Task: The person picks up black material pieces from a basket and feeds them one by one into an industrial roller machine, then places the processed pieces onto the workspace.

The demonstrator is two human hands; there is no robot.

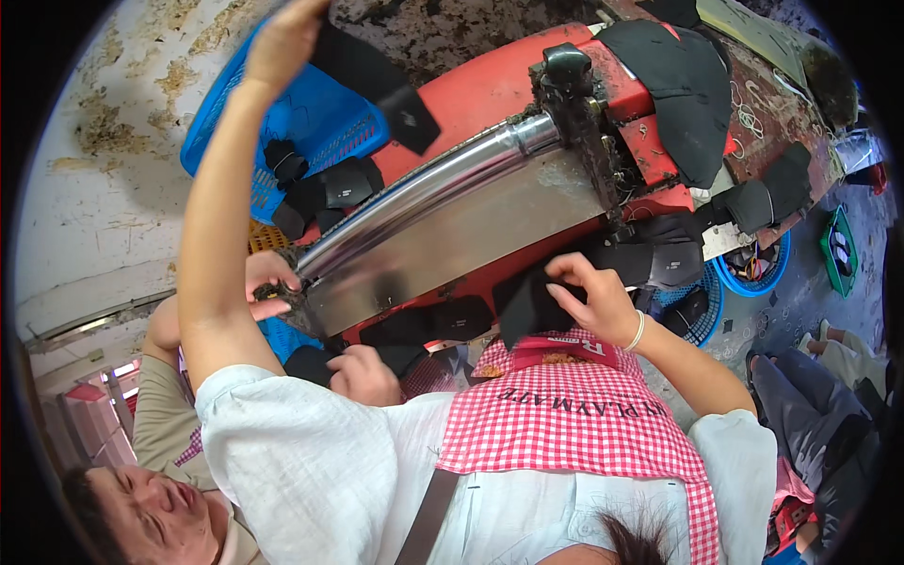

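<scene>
Raised at the upper left, my left hand (285, 45) is closed at the top edge of a black fabric piece (372, 80), which hangs over a blue basket. My right hand (603, 301), just in front of the red machine, pinches another black fabric piece (527, 303) between thumb and fingers. Between my hands lies the machine's shiny metal roller (433, 188) with a flat metal plate (471, 235) below it. More black pieces (428, 321) rest along the machine's near edge, and others (664, 252) lie right of my right hand.
A co-worker's hands (363, 377) are close by at the left, one beside the roller's end. The blue basket (217, 122) stands behind. Black fabric (673, 94) drapes over the red machine (471, 80) at the right. Blue baskets (753, 282) and a green tray (838, 250) are on the right.
</scene>
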